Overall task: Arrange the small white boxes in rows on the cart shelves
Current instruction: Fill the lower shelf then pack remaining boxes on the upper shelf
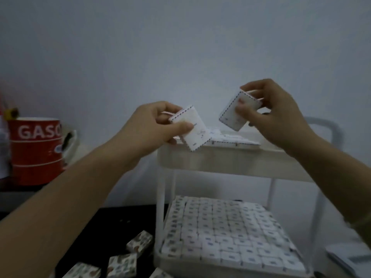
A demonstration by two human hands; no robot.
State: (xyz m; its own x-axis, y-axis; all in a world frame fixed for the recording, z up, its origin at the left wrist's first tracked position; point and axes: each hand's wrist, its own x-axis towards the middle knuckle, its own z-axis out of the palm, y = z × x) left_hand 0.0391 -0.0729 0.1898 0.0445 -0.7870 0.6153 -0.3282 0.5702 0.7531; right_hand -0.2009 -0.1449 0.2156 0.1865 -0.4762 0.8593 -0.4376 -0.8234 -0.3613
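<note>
Nearest us, well below the fingers, patterned boxes point(138, 244) lay loose on a dark surface point(112, 221). Right beside them stood the cart point(160, 197), and look at that lower shelf point(180, 259): packed rows of white boxes point(226, 231), side by side from rim to rim! Up we went to the left hand point(152, 125), thumb pressed on the face of a tilted white box point(192, 131) and fingers curled behind it, a firm pinch. Its lower corner hung just in front of the top shelf point(220, 161). Across a small gap, the right hand point(277, 115) pinched a second white box point(239, 113), thumb on the front, fingers hooked over its upper edge, tilted the other way and not touching the first. Just beyond and beneath both sets of fingertips we saw more white boxes lying flat point(232, 140) on that top shelf. Far off to the left of the left fingers sat a red tin point(36, 149) lettered "GASO", with a pale wall point(180, 47) behind everything.
</note>
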